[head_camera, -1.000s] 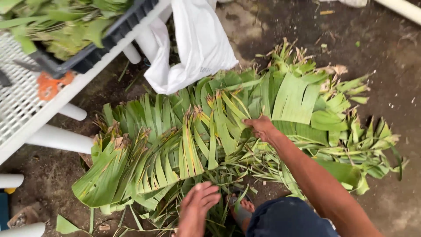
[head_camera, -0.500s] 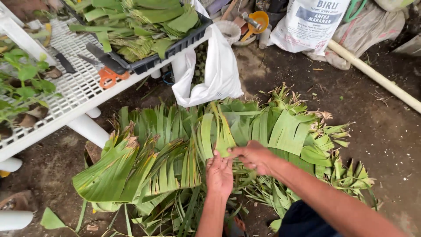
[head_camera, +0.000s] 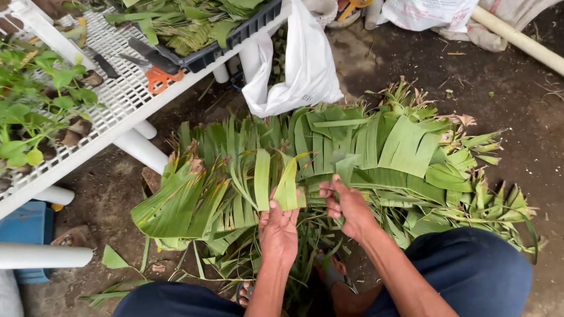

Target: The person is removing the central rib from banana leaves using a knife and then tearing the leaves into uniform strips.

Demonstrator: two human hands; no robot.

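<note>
A big heap of torn green banana leaves lies on the dirt floor in front of me. My left hand pinches the lower end of a yellow-green leaf strip that stands up out of the heap. Just to its right, my right hand grips another folded leaf piece near the stems. Both hands are close together over the middle of the pile. My knees in dark blue trousers and a sandalled foot show below.
A white slatted bench at the upper left carries a black tray of leaves, orange-handled scissors and small plants. A white plastic bag hangs off it. Sacks and a pale pipe lie at the top right.
My left hand rose from the heap's near edge to the middle and took a leaf strip. My right hand drew back beside it. The view tilted up, showing more of the bench.
</note>
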